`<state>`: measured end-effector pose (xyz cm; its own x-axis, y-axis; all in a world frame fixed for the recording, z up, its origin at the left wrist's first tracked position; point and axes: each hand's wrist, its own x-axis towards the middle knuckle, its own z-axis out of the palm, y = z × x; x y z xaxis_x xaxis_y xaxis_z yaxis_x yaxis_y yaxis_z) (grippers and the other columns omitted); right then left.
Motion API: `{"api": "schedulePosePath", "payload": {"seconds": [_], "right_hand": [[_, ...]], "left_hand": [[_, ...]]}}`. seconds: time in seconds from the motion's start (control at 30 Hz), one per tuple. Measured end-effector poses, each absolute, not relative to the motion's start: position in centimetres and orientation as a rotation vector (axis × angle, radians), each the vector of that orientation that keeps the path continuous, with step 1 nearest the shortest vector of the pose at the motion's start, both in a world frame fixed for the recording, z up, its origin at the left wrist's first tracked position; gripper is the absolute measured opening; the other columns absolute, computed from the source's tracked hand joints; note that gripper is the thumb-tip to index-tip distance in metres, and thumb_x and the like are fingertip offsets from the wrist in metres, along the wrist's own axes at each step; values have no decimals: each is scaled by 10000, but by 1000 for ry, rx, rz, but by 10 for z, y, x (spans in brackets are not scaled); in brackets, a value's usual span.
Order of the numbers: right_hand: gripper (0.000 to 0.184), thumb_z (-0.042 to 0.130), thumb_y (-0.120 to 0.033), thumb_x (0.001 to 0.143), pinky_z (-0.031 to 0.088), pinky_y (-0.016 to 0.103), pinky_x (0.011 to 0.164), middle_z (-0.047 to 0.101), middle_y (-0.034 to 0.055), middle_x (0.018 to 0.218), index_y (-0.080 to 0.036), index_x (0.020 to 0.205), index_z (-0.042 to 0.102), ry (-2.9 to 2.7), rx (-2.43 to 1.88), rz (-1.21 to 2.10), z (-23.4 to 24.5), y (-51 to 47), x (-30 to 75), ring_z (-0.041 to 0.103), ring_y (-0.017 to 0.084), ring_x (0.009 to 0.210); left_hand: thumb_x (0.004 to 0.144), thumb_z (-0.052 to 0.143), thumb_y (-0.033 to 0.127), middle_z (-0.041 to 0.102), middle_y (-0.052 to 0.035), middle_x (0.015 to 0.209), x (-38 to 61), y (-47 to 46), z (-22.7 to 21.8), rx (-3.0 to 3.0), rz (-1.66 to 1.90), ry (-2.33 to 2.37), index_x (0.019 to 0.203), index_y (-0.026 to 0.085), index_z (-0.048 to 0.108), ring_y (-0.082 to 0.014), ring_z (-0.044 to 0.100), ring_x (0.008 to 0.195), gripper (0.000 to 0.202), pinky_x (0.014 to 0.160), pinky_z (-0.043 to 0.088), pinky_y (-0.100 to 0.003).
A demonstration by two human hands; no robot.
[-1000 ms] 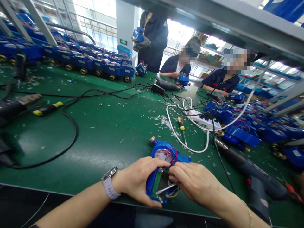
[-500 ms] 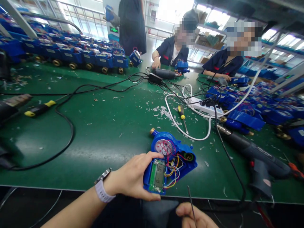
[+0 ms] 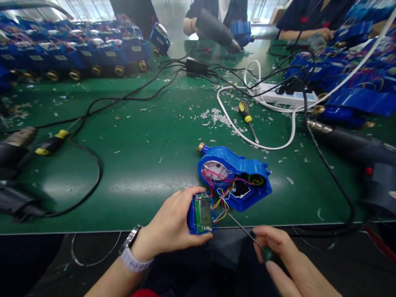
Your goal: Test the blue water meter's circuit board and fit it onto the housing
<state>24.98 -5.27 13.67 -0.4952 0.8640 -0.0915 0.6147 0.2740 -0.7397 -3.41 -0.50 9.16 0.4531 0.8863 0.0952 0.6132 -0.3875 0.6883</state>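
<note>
My left hand (image 3: 173,225), with a watch on its wrist, is closed around a small blue-cased LCD circuit module (image 3: 203,212). Coloured wires (image 3: 221,200) run from the module into an opened blue water meter (image 3: 229,159), which lies on the green bench with its round dial and a brass threaded end showing. Between the fingers of my right hand (image 3: 278,251) is a screwdriver with a dark green handle (image 3: 266,254). Its thin shaft points up and left, and the tip is near the wires beside the module. Whether the tip touches them I cannot tell.
Rows of blue meters (image 3: 111,53) stand at the back left, more at the right. Yellow-black screwdrivers (image 3: 244,111), a heat gun (image 3: 355,144), a white power strip (image 3: 284,97) and black cables lie on the bench (image 3: 148,136). Two co-workers sit opposite; one holds a heat gun (image 3: 216,31).
My right hand has risen, bringing the screwdriver to the wires. The module is now apart from the meter body, to its lower left. The view has tilted down; a co-worker's heat gun is lifted.
</note>
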Motion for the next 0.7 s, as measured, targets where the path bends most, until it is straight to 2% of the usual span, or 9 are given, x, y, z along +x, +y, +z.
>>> {"api": "schedulePosePath", "payload": {"seconds": [0.1,0.2,0.3,0.43,0.7], "right_hand": [[396,398,-102,1002,566,208,860,668,62,1200,-235,1368,472,-2343,-1247,898,140,-44,236,684,180,1048],[428,385,-78,1014,537,196,930,650,48,1255,-224,1412,442,-2399,-1193,823,131,-45,230,652,151,1112],[392,353,-82,1039,562,194,861,660,41,1196,-221,1391,455,-2414,-1232,767,122,-48,230,670,138,1047],[415,348,-76,1031,582,227,735,649,43,1082,-220,1396,483,-2438,-1249,739,117,-49,230,685,150,908],[437,350,-101,1050,596,212,663,613,61,1120,-240,1453,449,-2421,-1243,841,117,-54,230,689,148,837]], "left_hand": [[671,825,361,638,-172,1271,-35,-8,90,2182,560,1290,1376,193,315,-357,681,1073,886,883,571,-542],[661,826,350,663,-153,1216,-37,-12,89,2210,490,1295,1333,189,350,-340,697,995,839,814,581,-515],[661,826,348,689,-120,1110,-38,-17,90,2230,446,1283,1256,193,394,-317,698,926,751,758,572,-474],[662,826,381,692,-124,1070,-40,-21,91,2251,433,1285,1246,174,397,-309,693,895,754,742,554,-458],[678,830,467,696,-134,1064,-42,-30,88,2253,442,1349,1251,164,397,-304,699,880,779,735,543,-453]]}}
